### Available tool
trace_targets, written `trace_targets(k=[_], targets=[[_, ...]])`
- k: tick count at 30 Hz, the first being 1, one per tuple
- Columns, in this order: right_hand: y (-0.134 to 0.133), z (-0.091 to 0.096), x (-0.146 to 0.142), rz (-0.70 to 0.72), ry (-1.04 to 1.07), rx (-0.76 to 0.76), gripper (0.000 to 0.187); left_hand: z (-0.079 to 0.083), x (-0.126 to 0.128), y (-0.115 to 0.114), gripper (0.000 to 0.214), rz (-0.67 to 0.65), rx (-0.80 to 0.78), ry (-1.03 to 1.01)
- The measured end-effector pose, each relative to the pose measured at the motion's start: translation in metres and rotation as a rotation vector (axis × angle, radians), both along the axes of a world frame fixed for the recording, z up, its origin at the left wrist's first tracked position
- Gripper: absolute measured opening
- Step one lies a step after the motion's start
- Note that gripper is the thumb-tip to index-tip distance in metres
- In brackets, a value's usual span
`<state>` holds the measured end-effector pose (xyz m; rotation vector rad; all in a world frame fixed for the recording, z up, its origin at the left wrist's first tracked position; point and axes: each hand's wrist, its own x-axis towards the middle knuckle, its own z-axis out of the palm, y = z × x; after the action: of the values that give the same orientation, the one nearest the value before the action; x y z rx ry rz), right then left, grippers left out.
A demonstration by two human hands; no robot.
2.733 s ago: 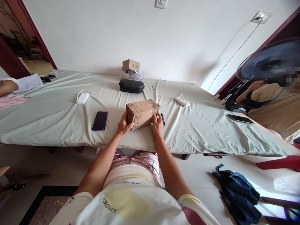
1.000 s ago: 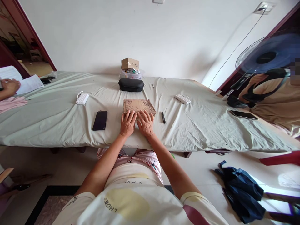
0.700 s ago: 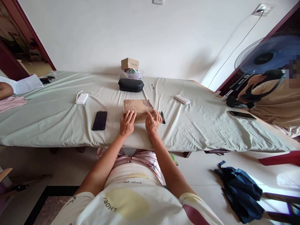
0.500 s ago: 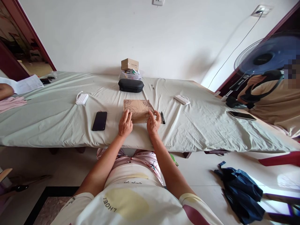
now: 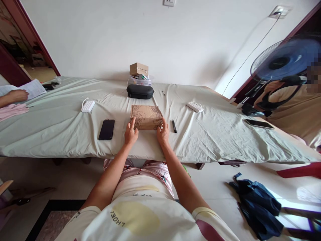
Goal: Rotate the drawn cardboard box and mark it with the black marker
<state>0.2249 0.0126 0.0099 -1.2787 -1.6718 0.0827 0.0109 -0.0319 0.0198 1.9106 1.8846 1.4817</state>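
Two ends of a cardboard box (image 5: 147,112) are held between the left hand (image 5: 130,134), set at about 8 o'clock of it, and the right hand (image 5: 163,134), at about 4. The box is seen near the front edge of the cloth-covered table (image 5: 208,137), its line-patterned top faced upward; whether its underside is fully rested cannot be told. On each side the fingers are narrowly bent about a near corner, with the thumb brought toward the front face. The step in hand is judged to be a gripping or squaring of the box. For any lift or shift, an even squeeze from both ends would be called for, since a tilt could be caused by one-sided pressure. The marker pen (image 5: 174,126) is found just beyond the right hand, between 3 and 4 o'clock, the phone (image 5: 106,130) between 8 and 9, and the black case (image 5: 140,91) at 12
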Motion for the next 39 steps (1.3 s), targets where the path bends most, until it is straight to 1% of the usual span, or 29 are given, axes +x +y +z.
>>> trace_targets(k=[2, 4, 7, 11, 13, 16, 18, 20, 23, 25, 27, 31, 34, 37, 39], targets=[[-0.005, 0.003, -0.004, -0.053, 0.008, -0.093, 0.083, 0.005, 0.002, -0.003, 0.077, 0.013, -0.109, 0.037], [-0.009, 0.007, -0.008, -0.086, -0.017, -0.151, 0.091, 0.008, 0.003, -0.005, 0.083, 0.004, -0.148, 0.069], [-0.014, 0.010, -0.011, -0.103, -0.058, -0.185, 0.095, 0.007, 0.002, -0.004, 0.088, -0.032, -0.128, 0.095], [-0.014, 0.009, -0.008, -0.085, -0.058, -0.199, 0.093, 0.002, -0.001, -0.001, 0.086, -0.049, -0.057, 0.071], [-0.012, 0.008, -0.007, -0.090, -0.035, -0.132, 0.092, 0.000, -0.003, 0.000, 0.083, -0.026, 0.018, 0.046], [-0.010, 0.008, -0.005, -0.100, 0.041, 0.064, 0.086, -0.001, -0.005, 0.002, 0.078, 0.026, 0.186, 0.014], [-0.010, 0.011, -0.005, -0.105, 0.096, 0.194, 0.076, -0.001, -0.006, 0.002, 0.074, 0.058, 0.283, -0.003], [-0.013, 0.014, -0.004, -0.094, 0.139, 0.292, 0.063, -0.001, -0.007, 0.002, 0.069, 0.079, 0.354, -0.011], [-0.016, 0.019, -0.002, -0.057, 0.186, 0.403, 0.046, -0.001, -0.008, 0.001, 0.063, 0.088, 0.438, 0.002], [-0.018, 0.022, 0.000, -0.035, 0.214, 0.464, 0.040, 0.000, -0.008, 0.000, 0.061, 0.086, 0.476, 0.017], [-0.018, 0.023, 0.001, -0.026, 0.221, 0.494, 0.037, 0.001, -0.007, 0.000, 0.058, 0.073, 0.489, 0.032], [-0.018, 0.024, 0.000, -0.045, 0.145, 0.439, 0.034, 0.004, -0.005, 0.000, 0.054, 0.060, 0.448, 0.066], [-0.017, 0.025, -0.002, -0.077, 0.066, 0.399, 0.036, 0.011, -0.001, -0.002, 0.052, 0.097, 0.340, 0.108], [-0.019, 0.029, -0.005, -0.188, -0.054, 0.358, 0.039, 0.021, 0.005, -0.010, 0.055, 0.132, 0.219, 0.200], [-0.022, 0.033, -0.007, -0.265, -0.127, 0.333, 0.041, 0.028, 0.011, -0.015, 0.061, 0.119, 0.156, 0.277]])
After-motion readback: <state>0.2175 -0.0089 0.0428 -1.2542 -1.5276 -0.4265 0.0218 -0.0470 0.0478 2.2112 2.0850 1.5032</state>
